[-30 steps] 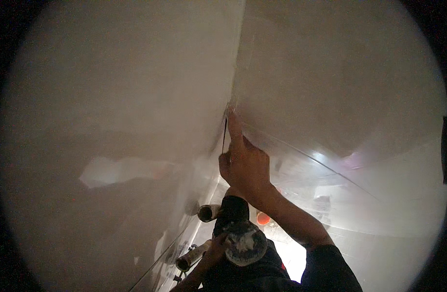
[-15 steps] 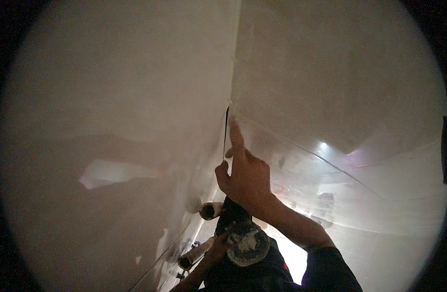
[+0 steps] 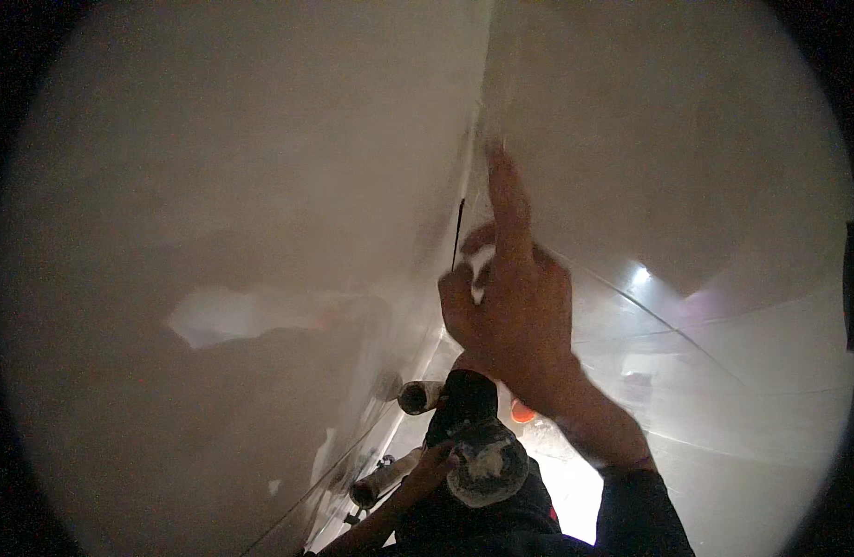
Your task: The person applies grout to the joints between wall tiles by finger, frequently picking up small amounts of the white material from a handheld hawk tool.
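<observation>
My right hand (image 3: 515,297) is raised beside the inner corner (image 3: 478,121) where two pale walls meet. Its index finger stretches upward, the fingertip at the right-hand wall near the corner; the thumb and another finger curve apart from it, and nothing shows in the hand. A thin dark gap (image 3: 459,227) runs down the corner just left of these fingers. Low in front of my body, my left hand (image 3: 434,464) grips the rim of a round, smeared tub (image 3: 487,469) with whitish paste in it. Most of its fingers are hidden.
Two stained tubes with open ends, an upper tube (image 3: 419,397) and a lower tube (image 3: 382,478), jut out by my left arm. Below my right wrist shows a round orange thing (image 3: 522,411). The left wall (image 3: 213,418) bears a pale patch; a crease (image 3: 650,320) crosses the right side.
My right hand has slid upward along the corner, its index fingertip now above the dark gap. The view has shifted slightly, and the orange thing has come into sight. My left hand still grips the tub.
</observation>
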Demonstrator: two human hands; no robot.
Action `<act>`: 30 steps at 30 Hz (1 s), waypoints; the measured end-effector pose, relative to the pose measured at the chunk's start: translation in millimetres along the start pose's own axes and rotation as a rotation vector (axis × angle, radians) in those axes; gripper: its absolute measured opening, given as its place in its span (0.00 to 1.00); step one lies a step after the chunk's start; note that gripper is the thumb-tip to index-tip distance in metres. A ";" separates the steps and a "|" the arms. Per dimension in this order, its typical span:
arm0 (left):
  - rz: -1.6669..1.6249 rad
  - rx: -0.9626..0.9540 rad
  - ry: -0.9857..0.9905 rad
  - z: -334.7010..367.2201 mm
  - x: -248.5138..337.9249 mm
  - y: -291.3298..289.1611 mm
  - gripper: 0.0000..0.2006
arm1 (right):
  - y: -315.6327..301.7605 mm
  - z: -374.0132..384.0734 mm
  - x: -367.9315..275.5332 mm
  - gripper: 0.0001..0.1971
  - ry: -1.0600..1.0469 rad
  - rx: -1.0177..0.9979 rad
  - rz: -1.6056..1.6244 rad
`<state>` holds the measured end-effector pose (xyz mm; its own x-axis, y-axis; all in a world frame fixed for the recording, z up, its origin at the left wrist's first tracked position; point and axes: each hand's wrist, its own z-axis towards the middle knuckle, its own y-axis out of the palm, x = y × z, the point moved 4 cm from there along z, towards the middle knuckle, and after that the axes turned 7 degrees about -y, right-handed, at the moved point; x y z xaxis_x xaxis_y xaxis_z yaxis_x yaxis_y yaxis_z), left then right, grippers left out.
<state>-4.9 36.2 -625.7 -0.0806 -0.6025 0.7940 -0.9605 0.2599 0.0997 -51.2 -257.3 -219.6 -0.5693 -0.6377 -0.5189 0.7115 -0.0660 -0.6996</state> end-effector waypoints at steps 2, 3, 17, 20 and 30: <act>0.017 -0.008 0.027 1.7 0.8 0.7 0.27 | -4.6 23.7 -0.3 0.49 -0.100 0.088 -0.046; 0.016 -0.008 0.029 0.8 3.7 1.9 0.27 | -9.5 29.1 -3.6 0.49 -0.201 0.176 -0.097; -0.175 -0.067 -0.019 0.9 1.5 4.8 0.28 | 10.4 -8.9 9.4 0.47 0.025 0.008 -0.020; -0.167 -0.060 -0.008 8.8 -7.4 1.5 0.27 | -12.3 26.0 -5.5 0.46 -0.086 0.133 -0.052; -0.197 -0.099 0.060 42.9 -36.9 -7.2 0.27 | 36.5 -48.9 16.6 0.47 0.141 -0.246 -0.236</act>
<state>-6.4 24.2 -681.5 0.1251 -0.6034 0.7876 -0.9251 0.2159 0.3123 -54.9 -232.8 -277.8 -0.7690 -0.5141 -0.3800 0.4438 -0.0014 -0.8961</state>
